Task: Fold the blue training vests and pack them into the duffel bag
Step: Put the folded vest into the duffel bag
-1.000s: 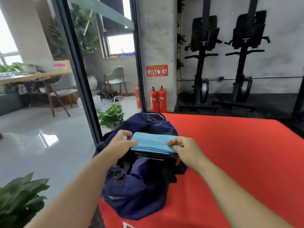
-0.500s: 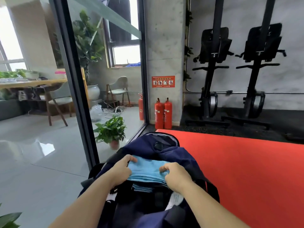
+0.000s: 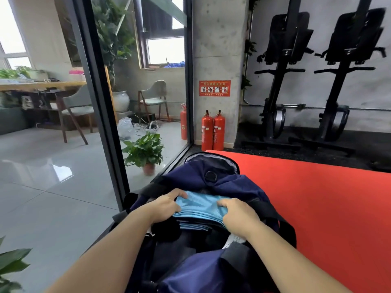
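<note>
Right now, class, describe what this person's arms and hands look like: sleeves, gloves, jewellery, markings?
The left hand and right hand are ungloved, with no ring, watch or bracelet visible. The left forearm and right forearm are bare to the frame's edge; no sleeve or marking shows.

The duffel bag [image 3: 196,176] runs off the bottom edge.

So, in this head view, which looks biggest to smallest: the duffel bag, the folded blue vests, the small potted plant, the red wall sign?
1. duffel bag, largest.
2. folded blue vests and potted plant look alike; the vests are nearer and partly hidden, so unranked.
3. red wall sign, smallest.
</note>
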